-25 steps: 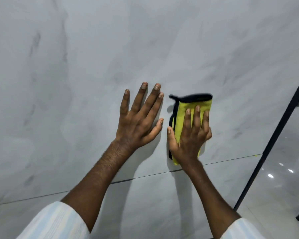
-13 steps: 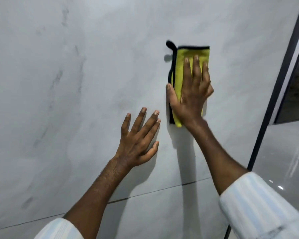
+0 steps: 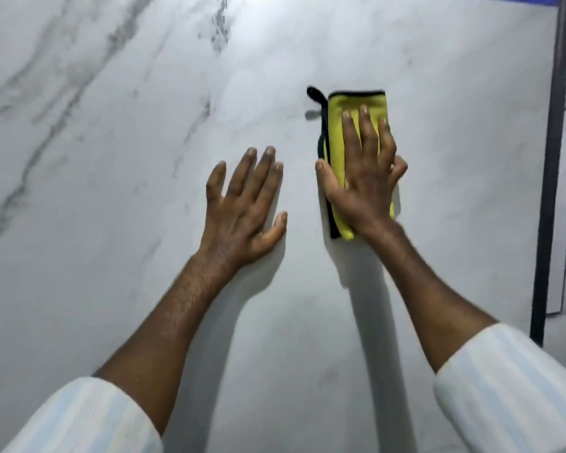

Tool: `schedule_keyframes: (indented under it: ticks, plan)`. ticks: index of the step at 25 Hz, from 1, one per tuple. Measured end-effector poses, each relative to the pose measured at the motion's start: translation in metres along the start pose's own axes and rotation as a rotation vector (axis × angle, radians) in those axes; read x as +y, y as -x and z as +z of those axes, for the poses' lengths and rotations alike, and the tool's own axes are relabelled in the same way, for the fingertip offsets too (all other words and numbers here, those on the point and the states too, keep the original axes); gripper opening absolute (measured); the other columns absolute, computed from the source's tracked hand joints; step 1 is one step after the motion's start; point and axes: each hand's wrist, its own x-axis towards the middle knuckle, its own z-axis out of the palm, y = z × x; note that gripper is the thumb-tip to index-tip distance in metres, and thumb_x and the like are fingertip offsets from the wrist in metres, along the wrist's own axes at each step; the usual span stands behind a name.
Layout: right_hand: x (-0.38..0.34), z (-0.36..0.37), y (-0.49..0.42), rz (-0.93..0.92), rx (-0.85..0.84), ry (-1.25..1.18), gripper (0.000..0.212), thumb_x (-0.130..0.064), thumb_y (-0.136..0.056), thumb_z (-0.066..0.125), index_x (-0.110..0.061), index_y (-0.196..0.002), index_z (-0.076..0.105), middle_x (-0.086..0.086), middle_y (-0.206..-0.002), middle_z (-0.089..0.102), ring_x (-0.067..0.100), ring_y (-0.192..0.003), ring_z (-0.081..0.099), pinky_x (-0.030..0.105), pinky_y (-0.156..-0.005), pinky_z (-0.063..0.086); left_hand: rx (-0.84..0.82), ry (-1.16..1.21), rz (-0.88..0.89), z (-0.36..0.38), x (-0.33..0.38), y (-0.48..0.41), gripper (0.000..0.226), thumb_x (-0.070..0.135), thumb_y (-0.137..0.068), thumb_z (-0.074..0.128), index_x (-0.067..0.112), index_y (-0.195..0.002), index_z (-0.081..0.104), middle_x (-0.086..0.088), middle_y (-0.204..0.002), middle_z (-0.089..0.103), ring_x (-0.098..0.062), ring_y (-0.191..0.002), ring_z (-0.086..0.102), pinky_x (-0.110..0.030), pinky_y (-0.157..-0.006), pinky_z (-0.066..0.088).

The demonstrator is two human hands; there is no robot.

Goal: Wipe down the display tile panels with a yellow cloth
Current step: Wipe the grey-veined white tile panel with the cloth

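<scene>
Pressing, not gripping, lol. Had three straight fingers (image 3: 368, 132) laid close together along the folded yellow cloth (image 3: 335, 148), pinky curled off its right edge, thumb poked out on the left by the black trim (image 3: 323, 132). Pinned that cloth flat against the marble-look tile panel (image 3: 111, 240) under the right hand (image 3: 363, 191), roughly upper middle of the panel, well apart from the dark frame (image 3: 551, 158) over on the right. Planted the left hand (image 3: 242, 220) bare on the tile just beside it, slightly spread, holding nothing; read that as a brace.

Couldn't tell clean from dirty anywhere, too glossy and a bit blurry, so guessed mid-job with lots of panel left to cover up top and to the left. Would've pushed from the palm rather than the fingertips, spread the load over the whole pad, overlapped every pass, gone all the way out to the frame edge. Would've tucked the loose black loop (image 3: 312, 93) under to stop any flapping or streaking. Also would've lifted the bare hand off freshly wiped tile, or wiped over that spot last, to dodge prints. Had the striped sleeves (image 3: 510, 387) pushed back clear of the tile, fine there.
</scene>
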Motion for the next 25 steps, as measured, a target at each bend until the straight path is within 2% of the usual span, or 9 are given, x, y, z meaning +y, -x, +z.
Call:
schedule_keyframes:
  ticks: [3,8,10,14,18,20,25]
  plan:
    - [0.000,0.002,-0.020,0.015,0.035,-0.021,0.077,-0.059,-0.095,0.048,-0.030,-0.163,0.030,-0.002,-0.173,0.021,0.026,-0.159,0.017,0.055,-0.106,0.030,0.017,0.019,0.017,0.001,-0.002,0.001,0.075,0.049,-0.100,0.046,0.009,-0.162,0.033,-0.011,-0.171,0.023,-0.030,-0.160,0.019,-0.061,-0.123,0.020]
    - [0.004,0.007,0.061,-0.043,0.012,0.004,0.077,-0.058,-0.094,0.051,-0.029,-0.162,0.032,-0.001,-0.172,0.022,0.028,-0.158,0.018,0.056,-0.104,0.031,0.062,0.054,0.047,-0.020,-0.018,-0.021,0.073,0.051,-0.095,0.050,0.014,-0.157,0.043,-0.007,-0.171,0.025,-0.027,-0.159,0.023,-0.056,-0.119,0.022]
    - [0.002,0.004,0.020,-0.056,0.014,-0.016,0.077,-0.059,-0.093,0.050,-0.030,-0.162,0.032,-0.002,-0.172,0.023,0.028,-0.158,0.018,0.058,-0.103,0.031,0.070,-0.005,0.028,-0.023,-0.039,-0.042,0.073,0.052,-0.097,0.046,0.014,-0.159,0.040,-0.007,-0.173,0.021,-0.028,-0.159,0.021,-0.056,-0.119,0.021]
    - [-0.010,-0.005,-0.122,-0.087,-0.001,-0.068,0.078,-0.061,-0.094,0.048,-0.034,-0.164,0.027,-0.005,-0.173,0.018,0.027,-0.158,0.014,0.061,-0.109,0.027,0.043,-0.089,-0.003,-0.005,-0.053,-0.052,0.073,0.051,-0.102,0.035,0.012,-0.163,0.030,-0.011,-0.173,0.019,-0.031,-0.160,0.016,-0.058,-0.121,0.020]
    - [-0.022,-0.014,-0.202,-0.066,-0.021,-0.096,0.079,-0.062,-0.095,0.046,-0.034,-0.165,0.022,-0.005,-0.174,0.012,0.028,-0.159,0.008,0.061,-0.113,0.022,0.076,-0.076,-0.005,-0.002,-0.053,-0.048,0.070,0.050,-0.103,0.035,0.013,-0.163,0.033,-0.008,-0.172,0.023,-0.030,-0.160,0.019,-0.056,-0.123,0.019]
    - [-0.022,-0.013,-0.185,-0.100,-0.008,-0.102,0.078,-0.061,-0.095,0.046,-0.033,-0.165,0.023,-0.005,-0.174,0.013,0.027,-0.159,0.009,0.060,-0.111,0.024,0.082,-0.071,-0.011,-0.004,-0.053,-0.050,0.070,0.050,-0.103,0.035,0.013,-0.162,0.034,-0.008,-0.172,0.024,-0.029,-0.160,0.020,-0.055,-0.124,0.019]
    - [-0.013,0.005,-0.076,-0.203,0.059,-0.031,0.076,-0.059,-0.095,0.048,-0.033,-0.163,0.028,-0.004,-0.173,0.019,0.026,-0.158,0.015,0.056,-0.104,0.030,0.037,-0.101,-0.024,-0.005,-0.049,-0.048,0.071,0.050,-0.103,0.035,0.014,-0.163,0.032,-0.008,-0.172,0.021,-0.028,-0.161,0.016,-0.056,-0.125,0.019]
